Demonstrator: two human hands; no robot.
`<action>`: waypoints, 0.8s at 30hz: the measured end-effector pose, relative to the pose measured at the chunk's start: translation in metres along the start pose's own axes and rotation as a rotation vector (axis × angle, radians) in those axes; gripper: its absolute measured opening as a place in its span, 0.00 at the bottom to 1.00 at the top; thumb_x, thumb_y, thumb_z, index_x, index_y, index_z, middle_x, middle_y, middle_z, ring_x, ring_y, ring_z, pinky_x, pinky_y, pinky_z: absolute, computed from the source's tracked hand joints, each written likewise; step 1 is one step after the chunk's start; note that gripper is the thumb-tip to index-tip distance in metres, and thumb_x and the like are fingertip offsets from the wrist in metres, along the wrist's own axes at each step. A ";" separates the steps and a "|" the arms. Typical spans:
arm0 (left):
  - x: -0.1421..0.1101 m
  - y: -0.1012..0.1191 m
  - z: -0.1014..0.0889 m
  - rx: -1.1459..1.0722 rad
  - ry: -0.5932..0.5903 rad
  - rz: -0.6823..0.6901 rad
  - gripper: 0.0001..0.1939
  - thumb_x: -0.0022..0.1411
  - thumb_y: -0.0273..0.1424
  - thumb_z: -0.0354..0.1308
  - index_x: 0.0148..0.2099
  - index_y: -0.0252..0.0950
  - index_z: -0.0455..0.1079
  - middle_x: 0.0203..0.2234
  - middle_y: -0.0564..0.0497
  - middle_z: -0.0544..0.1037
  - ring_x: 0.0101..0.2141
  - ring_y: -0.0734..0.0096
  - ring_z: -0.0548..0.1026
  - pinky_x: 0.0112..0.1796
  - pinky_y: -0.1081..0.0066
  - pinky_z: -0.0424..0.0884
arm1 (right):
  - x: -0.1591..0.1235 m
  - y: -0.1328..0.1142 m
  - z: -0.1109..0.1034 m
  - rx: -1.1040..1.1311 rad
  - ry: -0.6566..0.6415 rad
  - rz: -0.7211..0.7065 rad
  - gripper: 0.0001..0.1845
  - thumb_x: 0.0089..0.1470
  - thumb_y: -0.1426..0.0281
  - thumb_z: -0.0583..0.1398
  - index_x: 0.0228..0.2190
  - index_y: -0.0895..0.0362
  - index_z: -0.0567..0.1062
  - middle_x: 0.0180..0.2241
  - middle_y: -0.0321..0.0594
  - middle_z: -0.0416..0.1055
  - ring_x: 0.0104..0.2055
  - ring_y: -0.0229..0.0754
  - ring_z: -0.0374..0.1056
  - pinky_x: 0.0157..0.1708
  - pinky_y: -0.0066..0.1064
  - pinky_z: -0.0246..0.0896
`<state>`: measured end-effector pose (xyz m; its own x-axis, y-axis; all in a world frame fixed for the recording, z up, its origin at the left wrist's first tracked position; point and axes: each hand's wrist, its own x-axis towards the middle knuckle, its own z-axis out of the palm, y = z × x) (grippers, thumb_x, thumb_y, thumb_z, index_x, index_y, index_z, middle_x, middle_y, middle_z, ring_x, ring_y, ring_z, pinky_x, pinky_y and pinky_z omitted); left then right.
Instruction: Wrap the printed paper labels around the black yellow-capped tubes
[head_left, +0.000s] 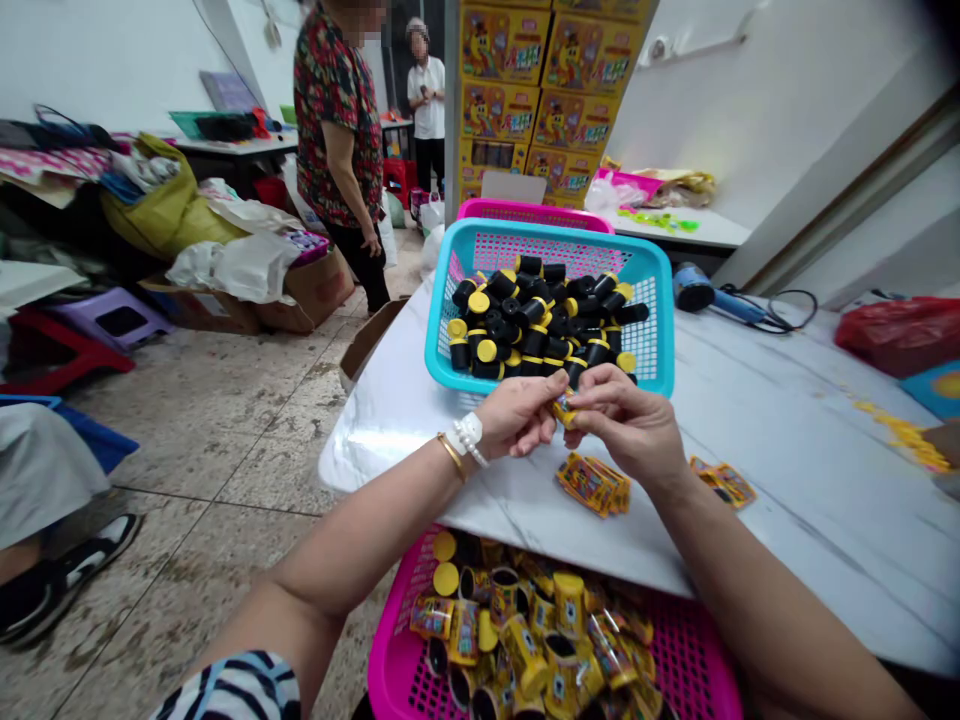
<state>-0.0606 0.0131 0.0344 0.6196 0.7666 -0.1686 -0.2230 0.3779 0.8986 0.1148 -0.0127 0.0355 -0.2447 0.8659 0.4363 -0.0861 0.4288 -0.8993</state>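
Observation:
My left hand (525,415), with a bracelet and a bangle at its wrist, pinches a small yellow printed piece (564,408) between thumb and fingers. The fingers of my right hand (630,420) close on the same piece from the other side; they partly hide it, so whether it is a label or a small cup is unclear. Just beyond my hands stands a blue basket (435,350) of black cups with yellow ends (532,312). Below my hands, a stack of yellow printed labels (592,485) lies on the white table (480,495). More labels (724,483) lie beside my right forearm.
A pink basket (386,640) of yellow-wrapped cups (525,650) sits at the table's near edge. Yellow printed boxes (502,45) are stacked behind. A blue-handled tool (739,305) with a cord lies right. Two people (341,120) stand beyond; someone's foot (67,575) shows at left.

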 end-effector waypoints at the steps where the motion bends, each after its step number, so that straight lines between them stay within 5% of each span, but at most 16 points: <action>1: 0.000 0.001 0.000 -0.005 0.005 -0.007 0.27 0.65 0.53 0.55 0.34 0.32 0.68 0.12 0.57 0.71 0.06 0.81 0.61 0.09 0.80 0.51 | 0.001 -0.001 0.000 -0.011 -0.025 0.015 0.11 0.50 0.68 0.72 0.38 0.52 0.83 0.41 0.35 0.65 0.25 0.32 0.75 0.25 0.30 0.80; 7: -0.003 0.008 -0.002 -0.050 -0.057 -0.027 0.24 0.69 0.49 0.50 0.32 0.33 0.67 0.11 0.56 0.70 0.06 0.79 0.59 0.08 0.78 0.51 | -0.001 -0.004 0.000 -0.067 -0.037 -0.079 0.11 0.52 0.72 0.70 0.39 0.48 0.83 0.40 0.34 0.63 0.27 0.34 0.75 0.25 0.32 0.81; 10: -0.004 0.005 -0.002 0.065 0.049 0.055 0.24 0.66 0.52 0.54 0.30 0.35 0.66 0.10 0.58 0.67 0.06 0.81 0.57 0.08 0.79 0.48 | -0.002 0.001 0.000 -0.071 -0.061 -0.084 0.12 0.53 0.73 0.69 0.39 0.46 0.82 0.40 0.34 0.64 0.26 0.33 0.74 0.24 0.32 0.80; 13: -0.003 0.000 -0.001 0.175 0.145 0.109 0.29 0.61 0.59 0.54 0.28 0.36 0.64 0.10 0.59 0.65 0.06 0.82 0.56 0.08 0.80 0.48 | 0.000 0.003 0.001 -0.267 -0.057 -0.158 0.14 0.52 0.75 0.69 0.40 0.46 0.83 0.41 0.37 0.68 0.36 0.36 0.74 0.31 0.29 0.78; 18: -0.004 -0.002 0.002 0.227 0.050 0.136 0.30 0.59 0.61 0.54 0.34 0.37 0.65 0.12 0.59 0.67 0.07 0.81 0.58 0.09 0.80 0.50 | -0.004 -0.012 0.005 -0.449 -0.030 -0.311 0.16 0.50 0.79 0.70 0.37 0.46 0.84 0.37 0.37 0.70 0.38 0.37 0.71 0.32 0.27 0.73; 24: -0.040 0.004 0.009 0.420 0.097 0.217 0.34 0.61 0.58 0.56 0.54 0.34 0.67 0.17 0.57 0.72 0.12 0.78 0.66 0.13 0.80 0.58 | -0.093 -0.044 0.000 -0.685 -0.082 -0.315 0.23 0.52 0.82 0.65 0.45 0.45 0.83 0.38 0.40 0.72 0.38 0.40 0.73 0.34 0.30 0.74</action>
<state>-0.0795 -0.0204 0.0479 0.5153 0.8567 0.0220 -0.0035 -0.0236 0.9997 0.1409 -0.1116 0.0343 -0.3808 0.6653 0.6422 0.4487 0.7402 -0.5008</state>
